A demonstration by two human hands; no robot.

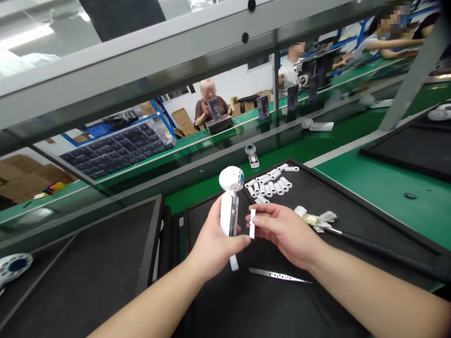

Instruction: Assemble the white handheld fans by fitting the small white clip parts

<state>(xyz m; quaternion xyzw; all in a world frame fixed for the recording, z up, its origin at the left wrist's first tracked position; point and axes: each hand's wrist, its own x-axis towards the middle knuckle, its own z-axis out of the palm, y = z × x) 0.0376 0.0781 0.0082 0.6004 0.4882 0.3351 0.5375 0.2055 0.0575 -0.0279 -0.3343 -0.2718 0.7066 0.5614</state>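
Note:
In my left hand [213, 239] is a white handheld fan [228, 206], held upright by its handle, its round head at the top. The handle's right side shows an opening with inner parts. My right hand [282, 227] pinches a small white plastic strip [252, 224] between thumb and fingers, just right of the handle. A narrow gap shows between strip and handle; my left thumb tip is close to the strip's lower end. Below the hands, metal tweezers [278, 275] lie on the black mat [239, 305]. Several small white plastic pieces [269, 183] lie beyond my right hand.
A dark rod [380, 246] with a white wrapped end lies at right. Another fan [251, 156] rests on the green conveyor [282, 145] ahead. A grey metal beam [141, 61] crosses above. Co-workers sit across the line. Another fan head [16, 267] lies far left.

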